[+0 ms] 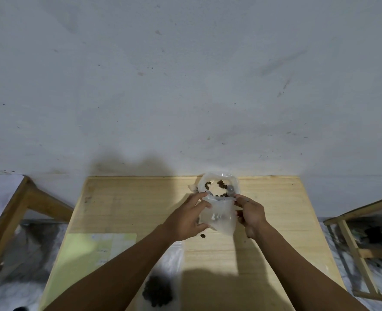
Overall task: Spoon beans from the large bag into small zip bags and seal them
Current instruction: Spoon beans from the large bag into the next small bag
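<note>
- The small zip bag is clear, crinkled plastic, held upright just above the wooden bench near its far middle; its top edge runs as a pale strip between the two hands
- The left hand grips the bag's left side, thumb on the near face and fingers curled round towards the top corner
- The right hand pinches the top right corner of the bag, fingers curled on the strip
- The lower part of the small bag looks milky and bulged; whether it holds beans cannot be told through the glare
- Just behind it, at the bench's far edge, stands the large bag, also clear plastic, its mouth open wide and rolled back, with dark brown beans scattered inside
- A greyish rounded thing, perhaps the spoon, lies in the large bag at its right side; it is too blurred to be sure
- One loose bean lies on the bench just below the left hand
- Near the front edge lies another clear bag with a dark heap of beans, partly hidden by the left forearm
- A pale green sheet lies flat on the bench's left part
</note>
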A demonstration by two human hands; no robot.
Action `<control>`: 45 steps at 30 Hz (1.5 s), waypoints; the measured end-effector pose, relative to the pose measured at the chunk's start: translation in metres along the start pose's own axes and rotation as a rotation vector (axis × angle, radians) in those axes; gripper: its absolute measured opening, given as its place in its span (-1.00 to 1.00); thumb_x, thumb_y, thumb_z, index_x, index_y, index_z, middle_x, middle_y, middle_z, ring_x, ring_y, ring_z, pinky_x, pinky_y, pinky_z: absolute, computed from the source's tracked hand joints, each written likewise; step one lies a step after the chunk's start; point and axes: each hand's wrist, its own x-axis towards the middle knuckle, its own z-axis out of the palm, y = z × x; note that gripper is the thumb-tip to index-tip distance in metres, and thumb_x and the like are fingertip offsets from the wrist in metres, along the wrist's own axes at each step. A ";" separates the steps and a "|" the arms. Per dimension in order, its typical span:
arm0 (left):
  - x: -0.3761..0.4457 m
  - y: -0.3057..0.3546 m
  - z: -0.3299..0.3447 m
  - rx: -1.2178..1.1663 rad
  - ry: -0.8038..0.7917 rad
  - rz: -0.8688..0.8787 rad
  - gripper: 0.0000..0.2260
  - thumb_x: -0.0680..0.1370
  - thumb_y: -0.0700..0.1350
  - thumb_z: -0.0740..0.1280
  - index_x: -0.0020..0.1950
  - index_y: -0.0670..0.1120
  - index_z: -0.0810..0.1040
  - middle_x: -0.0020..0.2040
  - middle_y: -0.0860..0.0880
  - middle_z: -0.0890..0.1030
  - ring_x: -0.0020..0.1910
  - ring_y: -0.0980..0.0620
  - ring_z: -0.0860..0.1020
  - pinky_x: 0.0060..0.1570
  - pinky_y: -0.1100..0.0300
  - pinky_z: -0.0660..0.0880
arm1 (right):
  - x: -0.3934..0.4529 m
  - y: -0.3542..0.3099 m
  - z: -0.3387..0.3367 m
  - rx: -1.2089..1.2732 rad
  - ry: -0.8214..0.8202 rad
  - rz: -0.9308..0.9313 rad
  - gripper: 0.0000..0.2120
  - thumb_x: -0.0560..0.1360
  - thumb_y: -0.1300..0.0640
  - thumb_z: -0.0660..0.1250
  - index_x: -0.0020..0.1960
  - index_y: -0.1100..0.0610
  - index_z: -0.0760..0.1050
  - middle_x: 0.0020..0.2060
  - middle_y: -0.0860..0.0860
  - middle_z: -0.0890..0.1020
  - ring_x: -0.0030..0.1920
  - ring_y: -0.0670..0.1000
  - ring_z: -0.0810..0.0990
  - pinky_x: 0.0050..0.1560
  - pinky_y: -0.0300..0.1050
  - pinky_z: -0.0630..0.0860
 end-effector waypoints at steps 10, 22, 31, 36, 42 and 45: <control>-0.011 0.004 -0.013 -0.055 0.113 -0.108 -0.52 0.46 0.14 0.43 0.32 -0.01 0.48 0.38 0.08 0.47 0.37 0.13 0.40 0.45 0.14 0.21 | -0.013 -0.028 -0.023 0.096 0.103 -0.132 -0.82 0.60 0.24 0.23 0.06 0.21 0.61 -0.15 0.12 0.66 -0.40 0.03 0.46 -0.38 -0.14 0.31; -0.010 0.019 -0.034 -0.035 0.281 -0.323 -0.47 0.41 0.12 0.51 0.30 -0.06 0.50 0.16 0.03 0.64 0.11 0.03 0.61 0.11 0.13 0.52 | -0.061 -0.079 -0.018 -0.015 0.086 -0.557 -0.81 0.61 0.17 0.22 0.02 0.13 0.62 -0.22 -0.04 0.62 -0.37 0.00 0.47 -0.25 -0.13 0.38; -0.007 0.029 -0.045 -0.082 0.293 -0.370 -0.46 0.41 0.15 0.50 0.31 -0.03 0.48 0.17 0.04 0.63 0.14 0.04 0.59 0.08 0.20 0.48 | -0.094 -0.089 -0.002 -0.440 -0.155 -0.919 -0.83 0.63 0.14 0.25 0.07 0.05 0.63 -0.14 -0.11 0.66 -0.27 -0.17 0.56 -0.23 -0.41 0.42; -0.013 0.024 -0.045 -0.101 0.264 -0.436 -0.49 0.41 0.14 0.49 0.28 -0.02 0.48 0.14 0.04 0.63 0.10 0.03 0.59 0.07 0.15 0.51 | -0.095 -0.094 -0.003 -0.388 -0.124 -0.975 -0.82 0.64 0.16 0.22 0.07 0.05 0.61 -0.14 -0.08 0.63 -0.26 -0.16 0.55 -0.22 -0.42 0.40; -0.020 0.011 -0.040 -0.122 0.239 -0.530 -0.56 0.42 0.12 0.48 0.21 0.02 0.48 0.11 0.06 0.64 0.11 0.04 0.59 0.09 0.12 0.50 | -0.073 -0.088 -0.013 -0.251 0.056 -0.899 -0.81 0.66 0.10 0.18 0.07 0.03 0.58 -0.16 -0.05 0.63 -0.32 -0.09 0.53 -0.21 -0.32 0.43; -0.021 0.009 -0.039 -0.070 0.194 -0.561 -0.57 0.44 0.14 0.46 0.23 0.02 0.47 0.12 0.08 0.63 0.12 0.02 0.59 0.09 0.13 0.48 | -0.061 -0.078 -0.018 -0.220 0.110 -0.828 -0.81 0.65 0.10 0.19 0.08 0.05 0.59 -0.15 -0.04 0.64 -0.35 -0.11 0.54 -0.18 -0.28 0.46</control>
